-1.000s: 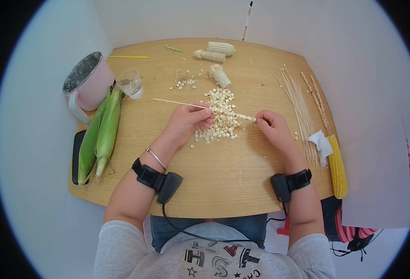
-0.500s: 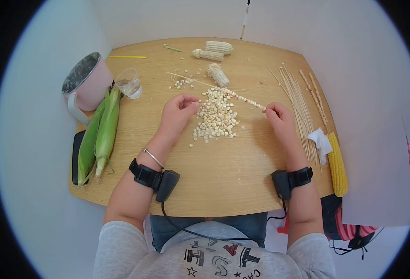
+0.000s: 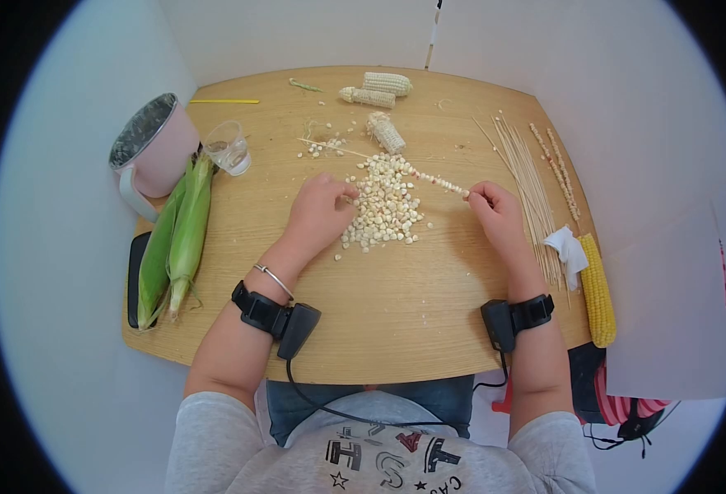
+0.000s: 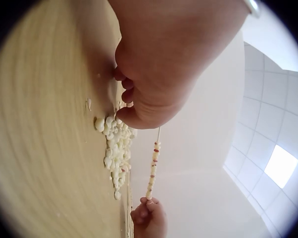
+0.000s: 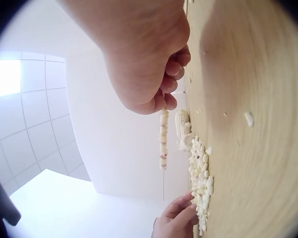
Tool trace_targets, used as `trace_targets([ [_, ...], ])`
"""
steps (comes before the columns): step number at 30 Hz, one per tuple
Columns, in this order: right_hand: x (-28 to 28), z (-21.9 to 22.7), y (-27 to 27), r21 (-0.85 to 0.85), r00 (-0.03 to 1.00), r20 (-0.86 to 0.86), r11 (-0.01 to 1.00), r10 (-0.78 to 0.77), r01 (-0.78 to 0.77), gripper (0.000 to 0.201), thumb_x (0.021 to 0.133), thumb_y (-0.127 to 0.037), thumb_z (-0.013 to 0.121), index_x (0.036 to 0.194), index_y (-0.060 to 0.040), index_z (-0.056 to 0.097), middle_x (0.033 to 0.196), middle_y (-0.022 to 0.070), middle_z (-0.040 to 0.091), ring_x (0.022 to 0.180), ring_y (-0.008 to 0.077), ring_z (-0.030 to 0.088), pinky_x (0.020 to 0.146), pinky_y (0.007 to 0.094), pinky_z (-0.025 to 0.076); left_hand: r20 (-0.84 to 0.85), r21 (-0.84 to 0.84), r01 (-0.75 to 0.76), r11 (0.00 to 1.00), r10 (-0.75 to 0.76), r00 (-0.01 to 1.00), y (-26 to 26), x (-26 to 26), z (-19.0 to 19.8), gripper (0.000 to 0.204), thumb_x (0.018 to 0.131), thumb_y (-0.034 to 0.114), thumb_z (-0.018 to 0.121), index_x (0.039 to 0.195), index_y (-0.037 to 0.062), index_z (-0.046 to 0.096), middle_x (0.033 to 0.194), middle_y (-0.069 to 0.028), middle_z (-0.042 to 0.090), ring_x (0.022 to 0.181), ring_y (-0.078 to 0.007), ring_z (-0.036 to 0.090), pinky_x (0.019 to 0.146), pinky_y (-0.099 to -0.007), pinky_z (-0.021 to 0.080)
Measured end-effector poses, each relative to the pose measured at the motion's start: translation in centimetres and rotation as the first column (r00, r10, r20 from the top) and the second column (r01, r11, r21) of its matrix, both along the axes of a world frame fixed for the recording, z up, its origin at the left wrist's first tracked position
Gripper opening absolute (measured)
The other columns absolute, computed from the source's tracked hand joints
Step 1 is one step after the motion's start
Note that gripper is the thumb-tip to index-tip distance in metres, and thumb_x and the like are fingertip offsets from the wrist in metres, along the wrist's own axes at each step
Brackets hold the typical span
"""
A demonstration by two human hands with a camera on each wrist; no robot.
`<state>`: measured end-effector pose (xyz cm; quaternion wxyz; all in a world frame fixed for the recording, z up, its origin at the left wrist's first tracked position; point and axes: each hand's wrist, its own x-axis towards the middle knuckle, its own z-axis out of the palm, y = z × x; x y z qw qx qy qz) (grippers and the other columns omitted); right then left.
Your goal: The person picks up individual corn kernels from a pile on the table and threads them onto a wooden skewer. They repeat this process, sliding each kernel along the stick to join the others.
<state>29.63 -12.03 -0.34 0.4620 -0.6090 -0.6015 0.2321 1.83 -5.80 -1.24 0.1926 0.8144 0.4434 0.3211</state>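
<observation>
Right grip (image 3: 493, 206) pinches a half-threaded skewer (image 3: 396, 162) while left grip (image 3: 323, 207) picks at loose kernels (image 3: 383, 206) (many remain mid-desk).

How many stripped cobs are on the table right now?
3: two stripped cobs lie side by side at the far edge, and one lies just beyond the kernel pile. None appear hidden.

Head view looks steeply down over the light wooden round-edged table (image 3: 396, 313); both wrist views sit low beside it, facing each other, sharing the pale loose corn-kernel heap (image 3: 383, 206) (image 4: 117, 153) (image 5: 201, 183).
</observation>
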Motion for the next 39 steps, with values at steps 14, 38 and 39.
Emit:
trace_targets([
  [14,0.3,0.0,-0.1,0.033,1.0,0.001,0.999,-0.009,0.009,0.015,0.076,-0.012,0.053,0.075,0.0011,0.058,0.056,0.0006,0.048,0.054,0.0065,0.043,0.05,0.0224,0.034,0.432,-0.299,0.003,0.954,0.132,0.892,0.6,-0.1,-0.5,0.011,0.076,0.008,0.06,0.084,0.0019,0.056,0.075,-0.0036,0.057,0.065,-0.0093,0.051,0.056,-0.0222,0.042],
  [38,1.3,0.8,-0.5,-0.001,0.994,0.085,0.998,-0.064,0.064,0.014,0.071,-0.011,0.051,0.07,0.0017,0.055,0.052,0.0027,0.044,0.051,0.0086,0.04,0.046,0.0253,0.032,0.772,-0.615,0.46,0.641,0.609,0.183,2.6,-2.3,-0.5,0.025,0.082,0.005,0.046,0.106,-0.0033,0.047,0.097,-0.0195,0.058,0.087,-0.0249,0.059,0.074,-0.0304,0.051],
  [39,1.3,0.9,-0.5,-0.003,0.991,0.114,0.997,-0.072,0.073,0.013,0.072,-0.01,0.05,0.069,0.0013,0.055,0.053,0.0003,0.044,0.051,0.0068,0.04,0.046,0.0239,0.031,0.775,-0.612,0.457,0.645,0.604,0.185,2.6,-2.3,-0.5,0.024,0.083,0.006,0.044,0.105,-0.0027,0.046,0.096,-0.0193,0.057,0.087,-0.0253,0.058,0.076,-0.0311,0.051],
])
